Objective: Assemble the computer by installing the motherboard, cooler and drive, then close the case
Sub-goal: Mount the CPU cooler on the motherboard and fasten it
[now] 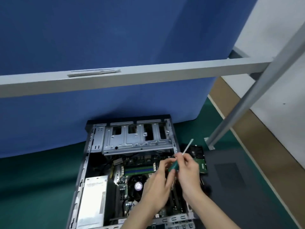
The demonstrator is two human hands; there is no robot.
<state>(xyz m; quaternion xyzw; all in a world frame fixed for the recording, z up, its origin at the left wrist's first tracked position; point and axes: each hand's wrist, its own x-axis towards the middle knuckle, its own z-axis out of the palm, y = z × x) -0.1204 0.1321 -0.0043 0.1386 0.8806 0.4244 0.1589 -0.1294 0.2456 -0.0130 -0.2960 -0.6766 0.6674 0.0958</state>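
Bare left hand, right hand, bare forearms.

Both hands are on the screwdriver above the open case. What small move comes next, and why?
Probably swing the screwdriver tip down toward the motherboard. Left hand and right hand both grip it, but its shaft points up and away from the case, so it cannot work on the board yet.

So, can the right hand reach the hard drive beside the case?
Probably yes: the hard drive lies uncovered just beyond the right hand, outside the case. But that hand pinches the screwdriver, so it is not free.
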